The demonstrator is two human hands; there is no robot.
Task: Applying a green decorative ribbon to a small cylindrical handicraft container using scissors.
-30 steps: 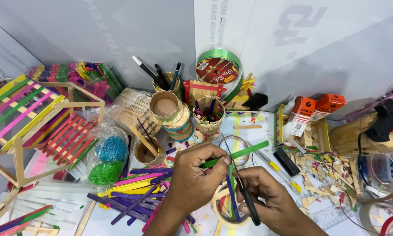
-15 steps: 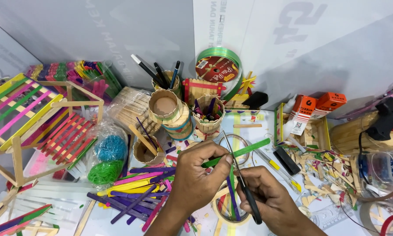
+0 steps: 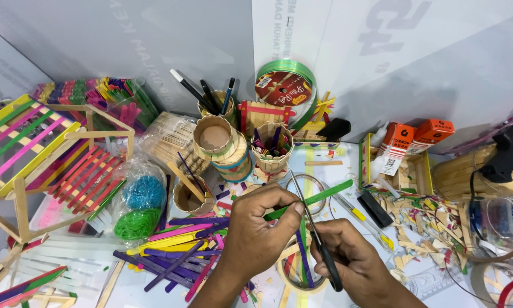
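Scissors meeting a green craft stick

Fingertips of the left hand (image 3: 256, 228) are pinching a flat, smooth green craft stick (image 3: 316, 197) at its lower end, just below frame centre. The stick is slanting up to the right, thin and round-ended. The right hand (image 3: 353, 265) is gripping black-handled scissors (image 3: 316, 234), their slim metal blades crossing the stick beside the pinching fingers. Loose purple, pink and yellow sticks (image 3: 171, 251) are lying scattered at lower left.

I see a flat green stick (image 3: 316, 198) held tilted above the worktop's middle, its far end rising to the right. Black-handled scissors (image 3: 316, 236) cross it near its midpoint, tip pointing away; the blades look slightly parted, I think.
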